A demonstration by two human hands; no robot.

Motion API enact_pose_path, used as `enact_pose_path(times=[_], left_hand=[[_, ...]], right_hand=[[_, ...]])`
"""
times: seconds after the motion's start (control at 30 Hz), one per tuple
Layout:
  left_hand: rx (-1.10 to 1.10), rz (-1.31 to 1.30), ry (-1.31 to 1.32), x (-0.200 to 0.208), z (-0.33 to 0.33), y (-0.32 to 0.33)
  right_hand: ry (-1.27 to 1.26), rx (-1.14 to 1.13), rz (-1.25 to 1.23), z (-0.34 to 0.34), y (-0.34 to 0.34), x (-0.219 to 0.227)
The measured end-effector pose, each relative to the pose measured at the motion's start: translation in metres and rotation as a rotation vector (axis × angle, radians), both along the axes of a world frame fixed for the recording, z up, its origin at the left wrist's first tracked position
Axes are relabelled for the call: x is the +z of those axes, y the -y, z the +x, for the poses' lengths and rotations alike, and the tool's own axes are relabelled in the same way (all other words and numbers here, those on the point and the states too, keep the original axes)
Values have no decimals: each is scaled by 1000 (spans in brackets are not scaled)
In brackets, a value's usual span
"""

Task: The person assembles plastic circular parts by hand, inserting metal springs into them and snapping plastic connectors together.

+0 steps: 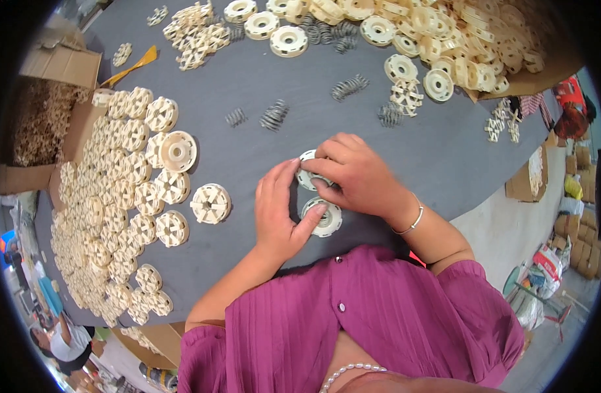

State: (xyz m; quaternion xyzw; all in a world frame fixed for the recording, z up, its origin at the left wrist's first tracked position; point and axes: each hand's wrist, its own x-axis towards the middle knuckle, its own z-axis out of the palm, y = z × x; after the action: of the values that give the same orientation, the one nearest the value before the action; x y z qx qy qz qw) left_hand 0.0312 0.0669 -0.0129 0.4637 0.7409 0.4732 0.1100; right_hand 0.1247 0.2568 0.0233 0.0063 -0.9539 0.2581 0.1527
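Two white slotted plastic discs lie on the grey table in front of me. My right hand [353, 173] is closed, its fingers and thumb pinching the upper disc [306, 177], which they partly cover. A coil spring [322, 220] sits in the middle of the lower disc [335, 223]. My left hand [277, 208] curves around the left side of both discs. Its fingertips touch the upper disc's rim while its thumb presses on the lower disc beside the spring. Just left of that hand is a spoked cream plastic disc [210, 204].
Many spoked cream discs [117, 190] spread over the table's left side. Several loose springs [274, 115] lie beyond my hands. A large heap of cream rings [457, 39] fills the far right. Cardboard boxes [58, 62] stand at the left edge. A person [64, 340] is at lower left.
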Motion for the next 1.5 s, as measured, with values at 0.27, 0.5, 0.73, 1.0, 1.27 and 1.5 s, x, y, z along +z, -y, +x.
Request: enact_pose_path(times=[0.27,0.5,0.73,1.0,1.27,1.5], left_hand=[[34,0,43,0,1,-1],[47,6,35,-3,1,5],[29,35,161,-1,-1,2],[51,34,155,-2,-1,6],[30,29,295,3,-1,22],[-8,-143,38,23,12,34]], right_hand=[[-121,-82,-112,-6,-28,4],[176,-732,263,11,-131,24],[-199,-957,-341,46,-132,-13],[-47,-468,189,119,-89,-10],[141,-702,-339,133,-128,-16],[-293,-555,-530,135,-106,-8]])
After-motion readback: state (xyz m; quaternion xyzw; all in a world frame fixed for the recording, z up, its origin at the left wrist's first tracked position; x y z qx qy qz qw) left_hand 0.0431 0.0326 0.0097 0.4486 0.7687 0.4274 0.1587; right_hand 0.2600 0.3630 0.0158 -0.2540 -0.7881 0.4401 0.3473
